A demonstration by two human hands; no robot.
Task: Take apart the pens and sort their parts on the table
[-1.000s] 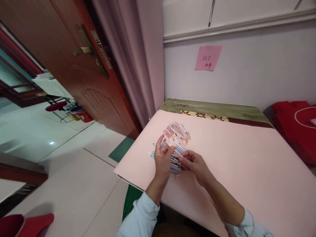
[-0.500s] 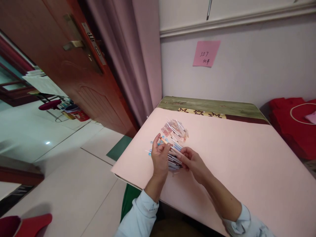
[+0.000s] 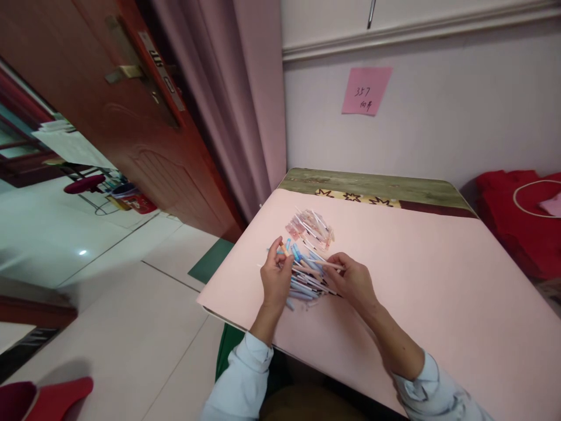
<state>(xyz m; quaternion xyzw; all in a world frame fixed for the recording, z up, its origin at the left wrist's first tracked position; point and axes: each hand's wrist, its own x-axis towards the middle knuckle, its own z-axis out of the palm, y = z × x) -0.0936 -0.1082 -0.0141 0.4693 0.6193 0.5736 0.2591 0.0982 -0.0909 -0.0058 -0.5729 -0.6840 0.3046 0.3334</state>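
We have both hands over one loose heap of thin sticks (image 3: 307, 278) near the left front edge of the tabletop (image 3: 438, 292). Our left hand (image 3: 275, 279) is curled, thumb and fingers pinched narrow on something small at the heap's left side; what exactly it grips is too small for us to tell. Our right hand (image 3: 353, 282) is closed on one pale stick (image 3: 326, 264), held between thumb and fingertips, with its free end pointing left across the heap. The sticks under our hands are mostly blue and white, too many and too tangled for us to count. Just behind them, touching the same heap, lies a second cluster of pink sticks (image 3: 312, 227), also beyond counting.

The tabletop wears one pink sheet; along its far edge a green strip (image 3: 372, 186) with dark star marks shows. We count three of those marks clearly. Both our sleeves are pale blue, one on each forearm.

On the wall behind hangs one pink note (image 3: 366, 90) with handwriting on it. One mauve curtain (image 3: 236, 99) falls left of it, and one brown door (image 3: 114, 117) with a brass handle stands open further left. One red bag (image 3: 517, 216) sits at the right, past the tabletop's corner. On the floor at lower left we see one red object (image 3: 48, 394), partly cut off.
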